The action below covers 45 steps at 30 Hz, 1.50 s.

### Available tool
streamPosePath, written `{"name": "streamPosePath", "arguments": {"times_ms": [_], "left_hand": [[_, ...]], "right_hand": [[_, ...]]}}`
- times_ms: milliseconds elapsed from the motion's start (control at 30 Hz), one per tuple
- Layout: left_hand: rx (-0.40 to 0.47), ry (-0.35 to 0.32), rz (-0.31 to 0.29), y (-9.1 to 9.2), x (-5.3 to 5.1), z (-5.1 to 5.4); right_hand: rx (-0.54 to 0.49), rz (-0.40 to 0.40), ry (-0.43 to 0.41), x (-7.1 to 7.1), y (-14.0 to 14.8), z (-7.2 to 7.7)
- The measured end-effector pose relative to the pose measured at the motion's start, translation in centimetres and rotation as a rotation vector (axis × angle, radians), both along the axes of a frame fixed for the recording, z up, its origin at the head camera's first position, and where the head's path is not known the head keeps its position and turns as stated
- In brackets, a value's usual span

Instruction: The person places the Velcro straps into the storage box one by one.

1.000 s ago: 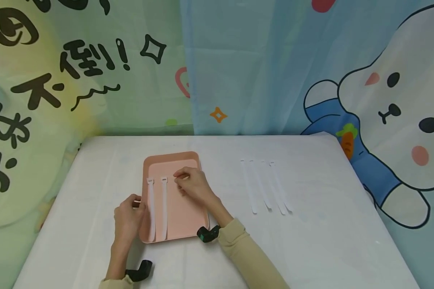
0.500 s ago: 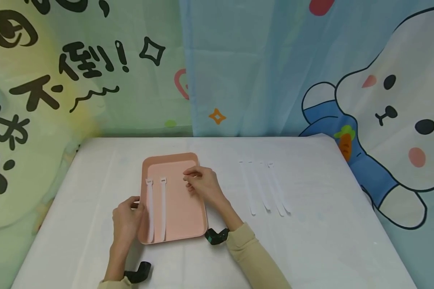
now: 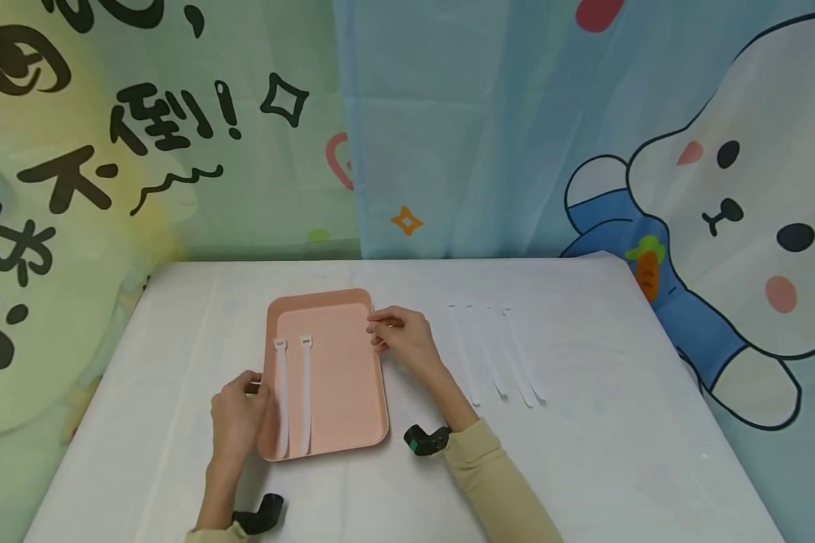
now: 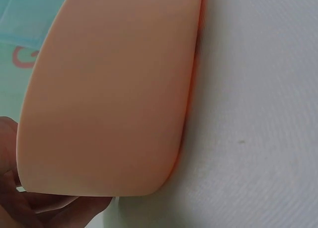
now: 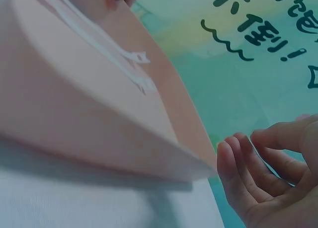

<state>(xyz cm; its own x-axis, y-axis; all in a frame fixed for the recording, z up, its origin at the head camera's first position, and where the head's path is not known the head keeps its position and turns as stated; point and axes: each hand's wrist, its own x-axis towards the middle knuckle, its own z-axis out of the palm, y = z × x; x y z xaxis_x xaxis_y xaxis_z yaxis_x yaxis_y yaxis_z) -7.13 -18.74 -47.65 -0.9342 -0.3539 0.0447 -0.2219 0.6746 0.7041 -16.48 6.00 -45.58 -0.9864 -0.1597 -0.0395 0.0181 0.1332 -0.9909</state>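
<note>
A pink tray (image 3: 342,377) lies on the table with two white straps (image 3: 282,400), which look like hook-and-loop cable ties, side by side in its left half. My left hand (image 3: 236,411) holds the tray's left rim; the left wrist view shows its fingers (image 4: 74,208) around the tray's edge. At the tray's upper right side hovers my right hand (image 3: 407,343), its fingers loosely bent with nothing between them. In the right wrist view, a gap shows between its thumb and fingertips (image 5: 226,153). Several more white straps (image 3: 496,362) lie spread to the right of the tray.
A white cloth (image 3: 618,452) covers the table. Behind it hang printed curtains (image 3: 448,151) with a cartoon rabbit and lettering. Black wrist cameras (image 3: 428,440) sit on both wrists.
My right hand has moved rightward from above the tray, beside the second strap, to the tray's right edge. The left hand stays at the left rim, and the straps lie unmoved.
</note>
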Motion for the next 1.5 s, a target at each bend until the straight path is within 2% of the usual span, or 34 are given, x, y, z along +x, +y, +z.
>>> {"name": "streamPosePath", "arguments": {"times_ms": [133,367,433,633,733,1067,1367,1500], "left_hand": [[0.002,0.003,0.002,0.1,-0.1,-0.1],[0.000,0.031,-0.019,0.2,-0.4,-0.1],[0.004,0.027,-0.019,0.2,-0.4,-0.1],[0.013,0.007,-0.017,0.2,-0.4,0.0],[0.023,-0.003,-0.015,0.2,-0.4,0.0],[0.017,-0.012,-0.015,0.0,-0.2,0.1],[0.023,-0.010,-0.009,0.0,-0.1,0.2],[0.028,-0.007,-0.009,0.1,0.0,0.3]], "right_hand": [[0.029,-0.035,-0.026,-0.1,1.2,0.2],[0.035,-0.068,-0.077,0.5,2.8,2.0],[0.046,-0.085,-0.081,0.4,3.3,1.5],[0.109,-0.155,-0.046,-0.8,4.8,-1.6],[0.153,-0.182,-0.027,-1.1,5.5,-2.4],[0.366,-0.260,0.013,-1.5,7.9,-3.4],[0.409,-0.352,0.064,-2.0,9.4,-3.7],[0.414,-0.410,0.055,-2.2,9.9,-3.7]]}}
